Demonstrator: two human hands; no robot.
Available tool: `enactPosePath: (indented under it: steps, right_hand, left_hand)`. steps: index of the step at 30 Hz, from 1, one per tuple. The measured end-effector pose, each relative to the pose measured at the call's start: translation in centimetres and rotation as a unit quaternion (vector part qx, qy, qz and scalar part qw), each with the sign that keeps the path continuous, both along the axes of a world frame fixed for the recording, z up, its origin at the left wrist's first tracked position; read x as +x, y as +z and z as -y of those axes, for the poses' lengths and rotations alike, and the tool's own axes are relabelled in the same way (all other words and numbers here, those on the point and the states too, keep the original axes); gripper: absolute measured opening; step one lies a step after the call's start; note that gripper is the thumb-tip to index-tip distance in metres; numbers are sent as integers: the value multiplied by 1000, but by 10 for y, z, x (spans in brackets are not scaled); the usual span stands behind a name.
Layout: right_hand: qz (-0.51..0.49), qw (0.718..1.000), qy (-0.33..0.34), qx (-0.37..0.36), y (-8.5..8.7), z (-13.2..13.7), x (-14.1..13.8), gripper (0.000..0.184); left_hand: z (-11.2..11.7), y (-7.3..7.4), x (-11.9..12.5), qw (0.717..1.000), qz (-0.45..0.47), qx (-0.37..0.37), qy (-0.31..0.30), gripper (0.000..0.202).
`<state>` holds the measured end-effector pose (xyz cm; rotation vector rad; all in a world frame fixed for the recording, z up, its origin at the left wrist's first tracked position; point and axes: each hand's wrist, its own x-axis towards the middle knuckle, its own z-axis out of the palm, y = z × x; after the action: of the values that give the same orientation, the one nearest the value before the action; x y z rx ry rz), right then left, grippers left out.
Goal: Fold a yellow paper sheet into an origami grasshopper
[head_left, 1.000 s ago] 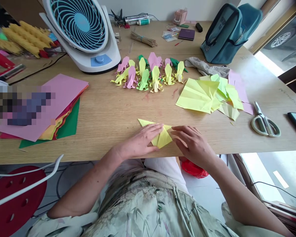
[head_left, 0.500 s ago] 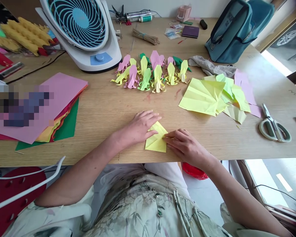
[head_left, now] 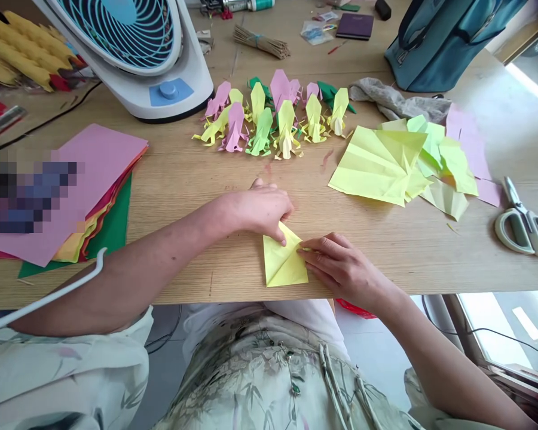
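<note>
A small folded square of yellow paper [head_left: 287, 266] lies flat near the table's front edge, with a diagonal crease across it. My left hand [head_left: 266, 209] is over its far corner, thumb pressed on top and fingers curled down at the far side, closed on the paper. At the right corner, my right hand [head_left: 336, 263] has its fingers and thumb pressed together on the paper's edge. Part of the far corner is hidden under my left hand.
Beyond my hands stand folded paper figures [head_left: 286, 128] in several colours. Creased yellow sheets [head_left: 381, 164] and scissors [head_left: 526, 224] lie to the right, near a blue bag [head_left: 443, 45]. At left are stacked coloured papers [head_left: 103, 155] and a white fan [head_left: 179, 98].
My left hand has gone from outstretched fingers lying over the paper to curled fingers at its far corner. My right hand stays at the right corner. The view has tilted downward.
</note>
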<state>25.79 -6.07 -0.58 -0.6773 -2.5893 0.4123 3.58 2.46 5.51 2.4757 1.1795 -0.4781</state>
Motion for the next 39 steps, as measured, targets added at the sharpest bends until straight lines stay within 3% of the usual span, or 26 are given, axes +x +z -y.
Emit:
enactPosePath:
  steps: [6, 10, 16, 23, 30, 39]
  right_hand:
    - [3, 1000, 12, 15, -2, 3, 0, 25]
    - [2, 1000, -13, 15, -3, 9, -3, 32]
    - [10, 999, -14, 32, -3, 10, -3, 35]
    - [17, 999, -22, 28, -2, 11, -3, 37]
    - [15, 999, -29, 21, -3, 12, -3, 36]
    - [15, 999, -35, 30, -2, 15, -3, 33]
  left_hand:
    - [-11, 10, 6, 997, 27, -72, 23, 10]
    - [-17, 1, 7, 990, 126, -51, 44, 6]
    - [-17, -16, -10, 959, 234, -63, 148, 27]
    - [13, -13, -13, 926, 308, -11, 217, 49]
    - [34, -12, -4, 912, 345, 41, 217, 29]
    - [35, -12, -3, 902, 371, 20, 220, 22]
